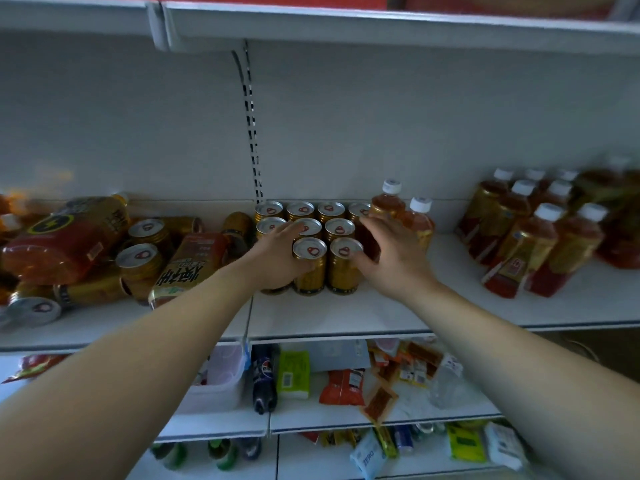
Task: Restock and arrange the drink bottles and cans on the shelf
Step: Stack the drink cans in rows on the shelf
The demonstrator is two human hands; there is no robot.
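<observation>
Toppled cans and bottles (86, 244) are heaped at the shelf's (346, 313) left end, and tea bottles (540, 233) are stood toward its right end. Mid-shelf, the front-left can (309, 268) of the upright gold cans (331, 211) is gripped by the left hand (280, 259); the block's right side is pressed by the spread-fingered right hand (393, 252).

The gold cans (343, 271) are metal, their walls a glossy gold, their lids smooth bright silver; the bottles (540, 244) are clear glossy plastic with shiny wrap labels and matt white plastic caps (549, 212); the shelf (346, 313) looks like smooth painted metal, matt white; below, a tub (221, 379) of cloudy translucent plastic and snack packets (343, 386) in glossy film
</observation>
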